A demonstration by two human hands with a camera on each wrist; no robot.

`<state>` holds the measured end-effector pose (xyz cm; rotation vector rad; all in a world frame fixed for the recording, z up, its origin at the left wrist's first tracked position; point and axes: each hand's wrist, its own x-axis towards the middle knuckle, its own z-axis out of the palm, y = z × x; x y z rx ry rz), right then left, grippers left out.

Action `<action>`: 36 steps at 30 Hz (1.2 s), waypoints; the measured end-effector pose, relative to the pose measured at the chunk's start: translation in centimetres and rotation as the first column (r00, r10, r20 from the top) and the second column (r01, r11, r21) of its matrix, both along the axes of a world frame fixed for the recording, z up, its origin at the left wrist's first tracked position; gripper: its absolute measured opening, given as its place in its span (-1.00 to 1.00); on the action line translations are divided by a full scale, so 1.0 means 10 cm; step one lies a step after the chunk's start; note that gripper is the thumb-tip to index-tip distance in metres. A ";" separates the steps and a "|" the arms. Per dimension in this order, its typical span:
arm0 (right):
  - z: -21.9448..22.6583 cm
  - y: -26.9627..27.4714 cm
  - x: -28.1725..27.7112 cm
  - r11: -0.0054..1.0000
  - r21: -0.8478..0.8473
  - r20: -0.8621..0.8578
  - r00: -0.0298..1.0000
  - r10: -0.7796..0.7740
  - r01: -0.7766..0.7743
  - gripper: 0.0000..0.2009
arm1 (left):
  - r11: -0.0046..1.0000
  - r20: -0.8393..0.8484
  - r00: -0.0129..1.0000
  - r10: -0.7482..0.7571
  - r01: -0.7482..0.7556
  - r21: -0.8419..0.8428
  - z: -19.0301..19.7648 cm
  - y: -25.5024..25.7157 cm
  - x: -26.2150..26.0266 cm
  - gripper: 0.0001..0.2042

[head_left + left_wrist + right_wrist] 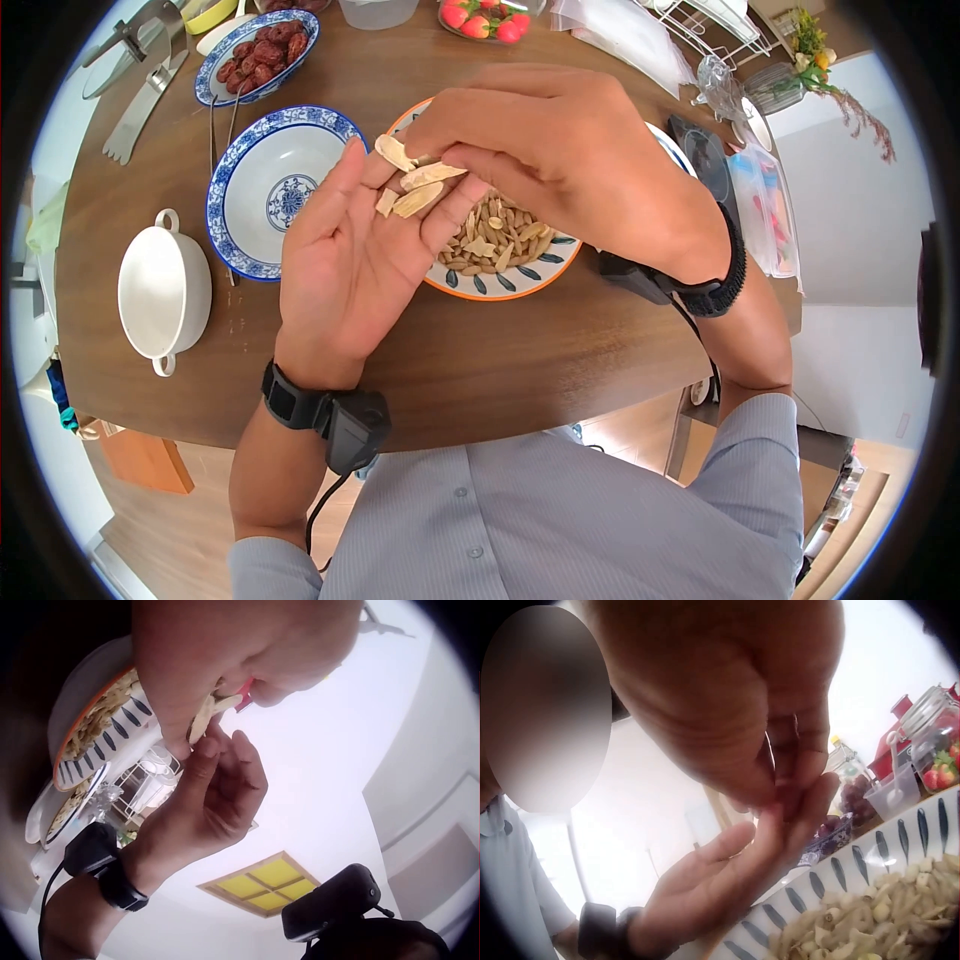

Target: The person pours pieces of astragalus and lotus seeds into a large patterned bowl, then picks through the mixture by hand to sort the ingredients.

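My left hand (345,245) is palm up with fingers extended, carrying several pale dried root slices (420,198) on its fingers. Above it, my right hand (560,150) reaches down with curled fingers. Its thumb and fingertips pinch at a slice (201,720), as the left wrist view shows; in the right wrist view the fingertips meet the left fingers and hide the slices. Beneath the right hand stands an orange-rimmed plate (482,288) with dark leaf marks, heaped with pale tan pieces (490,240) and partly covered by the hands.
Left of the hands sit a blue-and-white bowl (240,200) and a white two-handled pot (165,290). Behind are a patterned bowl (208,85) of dark red dates (265,60), a container of strawberries (485,20) and a dish rack (715,30). Clear-lidded boxes (765,210) stand at right.
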<state>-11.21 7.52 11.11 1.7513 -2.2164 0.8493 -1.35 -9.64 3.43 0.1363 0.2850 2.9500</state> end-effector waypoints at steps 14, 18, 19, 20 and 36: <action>0.03 0.23 -0.15 0.966 0.115 0.105 0.964 -0.245 0.233 -0.81 | 0.998 -0.053 0.998 0.042 -0.044 -0.043 0.04 -0.02 -0.05 -0.46; -0.11 0.32 -0.17 0.930 0.317 0.102 0.968 -0.230 0.187 -0.85 | 0.998 -0.054 0.996 0.066 -0.065 0.017 0.04 -0.03 -0.06 -0.52; -0.13 0.33 -0.15 0.928 0.319 0.105 0.966 -0.236 0.192 -0.85 | 0.998 -0.051 0.997 0.060 -0.059 0.018 0.03 -0.04 -0.06 -0.52; -0.14 0.32 -0.11 0.933 0.358 0.192 0.974 -0.122 0.047 -0.82 | 0.997 -0.051 0.997 0.064 -0.062 0.039 0.02 -0.05 -0.07 -0.52; -0.32 0.23 0.04 0.858 0.513 0.079 0.997 -0.020 -0.024 -0.86 | 0.989 -0.094 0.995 0.029 -0.015 0.150 -0.09 -0.13 -0.10 -0.50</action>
